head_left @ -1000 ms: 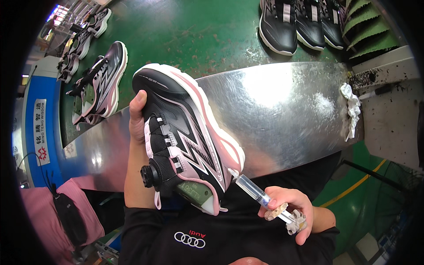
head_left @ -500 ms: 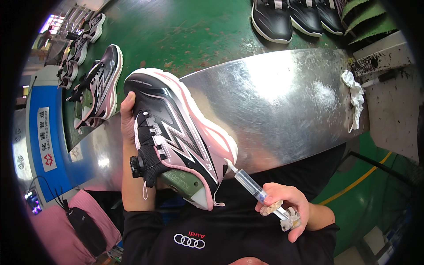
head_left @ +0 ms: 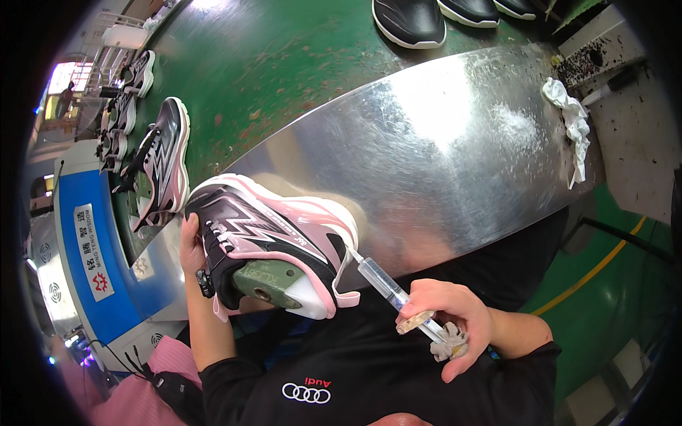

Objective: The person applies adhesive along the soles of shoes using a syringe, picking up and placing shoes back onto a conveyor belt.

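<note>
The left hand (head_left: 190, 245) has its fingers closed around the toe of a black and pink shoe (head_left: 273, 238), held over the near edge of the shiny metal desk (head_left: 455, 142). The right hand (head_left: 455, 323) grips a clear syringe (head_left: 387, 287), its tip at the heel. The shoe looks light, with soft upper and firm sole; it is best held by the sole.

Shoe at the near edge of the metal worktop

My left hand (head_left: 190, 248) holds the shoe (head_left: 273, 245) over the metal worktop (head_left: 455, 156)'s near-left edge; the syringe (head_left: 387, 287) in my right hand (head_left: 455, 323) touches its heel. A rag (head_left: 572, 124) lies at the right end.
</note>
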The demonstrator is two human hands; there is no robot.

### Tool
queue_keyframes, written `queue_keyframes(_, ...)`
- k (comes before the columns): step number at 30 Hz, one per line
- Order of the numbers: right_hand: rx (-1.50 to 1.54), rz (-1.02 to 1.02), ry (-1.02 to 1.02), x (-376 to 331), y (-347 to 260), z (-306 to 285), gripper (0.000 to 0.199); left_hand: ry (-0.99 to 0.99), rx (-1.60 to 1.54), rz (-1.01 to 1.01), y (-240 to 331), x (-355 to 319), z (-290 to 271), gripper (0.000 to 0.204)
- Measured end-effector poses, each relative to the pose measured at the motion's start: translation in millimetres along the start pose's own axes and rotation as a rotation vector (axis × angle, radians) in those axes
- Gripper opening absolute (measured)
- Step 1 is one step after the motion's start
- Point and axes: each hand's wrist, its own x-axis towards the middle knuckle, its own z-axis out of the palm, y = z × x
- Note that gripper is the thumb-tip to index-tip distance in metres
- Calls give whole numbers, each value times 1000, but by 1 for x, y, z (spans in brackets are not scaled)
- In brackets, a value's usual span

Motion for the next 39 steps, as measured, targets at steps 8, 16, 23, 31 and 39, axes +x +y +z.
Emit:
queue_keyframes(8, -119, -40, -37, 8, 1, 0, 75, 0, 134, -23, 3, -25, -43, 46)
queue_keyframes(16, -181, -24, -31, 15, 5, 6, 75, 155, 158, 10, -5, -66, -27, 29)
queue_keyframes(23, -198, -42, -28, 19, 8, 12, 75, 199, 175, -36, -13, -99, -33, 28)
queue_keyframes(31, -208, -22, -44, 18, 6, 18, 74, 120, 23, -169, -21, -124, -39, 46)
queue_keyframes(39, -248, -17, -49, 17, 4, 22, 74, 18, -111, -288, -32, -141, -24, 61)
